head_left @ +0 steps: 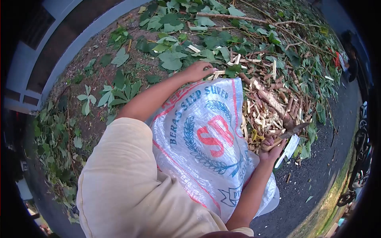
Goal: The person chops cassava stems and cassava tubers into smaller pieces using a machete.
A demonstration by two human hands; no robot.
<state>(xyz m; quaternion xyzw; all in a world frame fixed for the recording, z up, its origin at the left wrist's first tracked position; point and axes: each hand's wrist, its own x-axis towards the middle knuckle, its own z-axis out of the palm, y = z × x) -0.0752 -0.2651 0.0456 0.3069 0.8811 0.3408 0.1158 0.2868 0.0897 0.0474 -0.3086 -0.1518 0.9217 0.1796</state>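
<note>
My right hand [271, 148] is closed round the wooden handle of a machete [294, 130], its dark blade pointing right across the lower end of a thick brown stick [270, 99]. My left hand [199, 71] is at the top edge of a white woven sack [186, 115], fingers curled beside several pale cut stem pieces [216, 74]; what they grip is partly hidden. Printed in red and blue, the sack lies spread in front of me. A heap of chopped stems [266, 119], brown-barked and pale inside, lies along its right side.
Green leaves [172, 59] and vines cover the ground ahead and to the left. Long thin branches [246, 18] lie at the top. On the right are dark asphalt [317, 166] and a white strip [289, 150] beside the heap. A grey-blue wall [35, 59] stands at upper left.
</note>
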